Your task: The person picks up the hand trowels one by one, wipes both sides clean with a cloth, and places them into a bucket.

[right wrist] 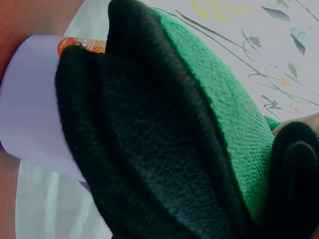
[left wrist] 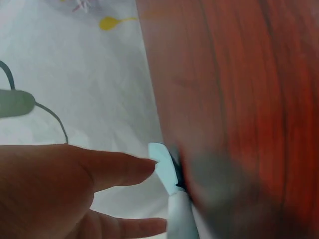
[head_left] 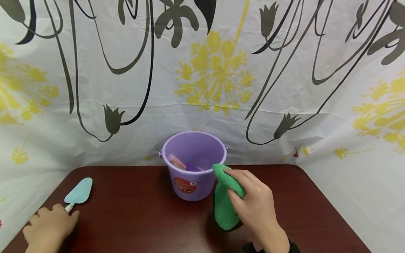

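Right hand (head_left: 254, 198) pinched a green cloth (head_left: 225, 207) between thumb and fingers near its upper end. The cloth hung folded over, its top tip in front of the bucket's rim on the right side, the lower flap in front of the table. Right wrist view: dark underside and dark edging, green face, purple bucket (head_left: 202, 188) behind it.

Left hand (head_left: 50, 225) lay over the handle end of a trowel (head_left: 79, 191), near the table's left edge. Fingers partly spread in the head view; in the left wrist view, two digits reached to the trowel from one side. Could not tell whether they pinched the handle. Trowel: pale blue blade, pointing away from the person, pale handle mostly hidden under the hand.

Bucket stood upright toward the far edge of the table (head_left: 133, 218), between the two hands but closer to the right. Red label (head_left: 185, 185) on its front. Inside, a pinkish item (head_left: 176, 161) leaned at the left wall beside a darker purple piece (head_left: 192, 168); neither could be identified. Table dark reddish brown. Behind it hung a white sheet (head_left: 136, 89) printed with yellow flowers and dark vines.
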`<state>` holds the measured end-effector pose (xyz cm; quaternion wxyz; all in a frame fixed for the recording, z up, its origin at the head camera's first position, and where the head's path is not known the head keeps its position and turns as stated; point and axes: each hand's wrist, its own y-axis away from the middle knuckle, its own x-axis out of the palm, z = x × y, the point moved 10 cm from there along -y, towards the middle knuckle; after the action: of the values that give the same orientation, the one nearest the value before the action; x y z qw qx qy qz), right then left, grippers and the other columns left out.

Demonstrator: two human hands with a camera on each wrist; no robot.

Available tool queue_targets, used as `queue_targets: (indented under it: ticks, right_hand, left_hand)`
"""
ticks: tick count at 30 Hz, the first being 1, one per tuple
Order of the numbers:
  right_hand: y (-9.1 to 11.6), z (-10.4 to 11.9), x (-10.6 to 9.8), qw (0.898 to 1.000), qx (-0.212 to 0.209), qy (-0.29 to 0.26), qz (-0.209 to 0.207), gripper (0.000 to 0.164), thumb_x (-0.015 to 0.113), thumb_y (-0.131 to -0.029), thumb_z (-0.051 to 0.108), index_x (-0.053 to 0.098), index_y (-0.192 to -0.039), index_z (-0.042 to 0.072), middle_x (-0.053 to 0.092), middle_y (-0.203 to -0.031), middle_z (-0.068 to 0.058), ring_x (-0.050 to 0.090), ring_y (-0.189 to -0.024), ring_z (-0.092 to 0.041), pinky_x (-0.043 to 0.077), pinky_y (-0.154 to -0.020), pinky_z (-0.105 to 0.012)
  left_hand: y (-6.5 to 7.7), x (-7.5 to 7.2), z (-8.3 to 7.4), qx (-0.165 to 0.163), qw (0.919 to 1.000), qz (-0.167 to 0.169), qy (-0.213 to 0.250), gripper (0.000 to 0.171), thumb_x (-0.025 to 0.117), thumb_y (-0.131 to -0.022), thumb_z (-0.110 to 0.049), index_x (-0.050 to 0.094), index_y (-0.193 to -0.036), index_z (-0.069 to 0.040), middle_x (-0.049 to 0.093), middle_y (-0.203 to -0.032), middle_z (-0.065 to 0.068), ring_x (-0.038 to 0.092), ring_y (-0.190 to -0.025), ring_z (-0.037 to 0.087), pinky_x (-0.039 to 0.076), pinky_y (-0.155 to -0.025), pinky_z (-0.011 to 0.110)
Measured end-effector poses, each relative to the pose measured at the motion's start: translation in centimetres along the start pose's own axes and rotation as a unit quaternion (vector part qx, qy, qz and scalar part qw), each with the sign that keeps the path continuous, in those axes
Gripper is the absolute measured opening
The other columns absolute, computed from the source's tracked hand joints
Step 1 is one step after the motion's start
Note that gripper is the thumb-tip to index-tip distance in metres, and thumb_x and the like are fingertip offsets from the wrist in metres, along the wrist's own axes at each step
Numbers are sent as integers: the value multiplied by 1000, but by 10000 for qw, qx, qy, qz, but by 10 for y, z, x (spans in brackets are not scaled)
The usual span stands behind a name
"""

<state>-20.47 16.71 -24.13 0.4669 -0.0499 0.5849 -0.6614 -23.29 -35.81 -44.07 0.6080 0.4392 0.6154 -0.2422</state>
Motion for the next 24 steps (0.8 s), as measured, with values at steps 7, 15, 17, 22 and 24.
queue_targets:
  ticks: [7,15,17,22,24]
  right_hand:
    - [2,3,2,9999,-56,87,-18,52,72,-72,-6,75,-113,25,73,-106,13,68,-83,-4,50,-71,-17]
    - [1,5,3,9999,-126,53,2,52,71,-73,-6,75,-114,25,73,-106,12,68,-84,-4,50,-72,-17]
    - [1,5,3,9999,-134,15,2,51,71,-73,-6,75,-114,24,74,-106,11,68,-84,-5,50,-73,-17]
    - [2,3,4,9999,-78,26,78,49,71,-74,-4,74,-115,25,73,-107,11,69,-85,-5,50,-74,-18]
    - [2,3,4,9999,-81,90,75,50,71,-74,-3,74,-114,25,73,-107,13,69,-85,-4,51,-73,-18]
  left_hand:
    - [-14,10,10,-314,9979,360,428,71,51,-100,-35,31,-128,28,36,-117,54,42,-113,68,43,-89,66]
    - [-26,16,18,-305,9955,420,786,50,41,-102,-20,32,-123,25,42,-110,52,52,-102,65,49,-78,61]
    - [-28,17,19,-274,9952,463,817,52,41,-103,-22,34,-120,26,46,-108,50,55,-100,63,51,-77,60]
    - [-33,20,20,-163,9960,520,706,56,39,-106,-27,39,-117,28,57,-103,43,62,-95,55,53,-76,58]
    - [-34,20,18,-61,9967,472,656,55,38,-106,-27,43,-116,27,60,-101,41,64,-92,51,54,-73,57]
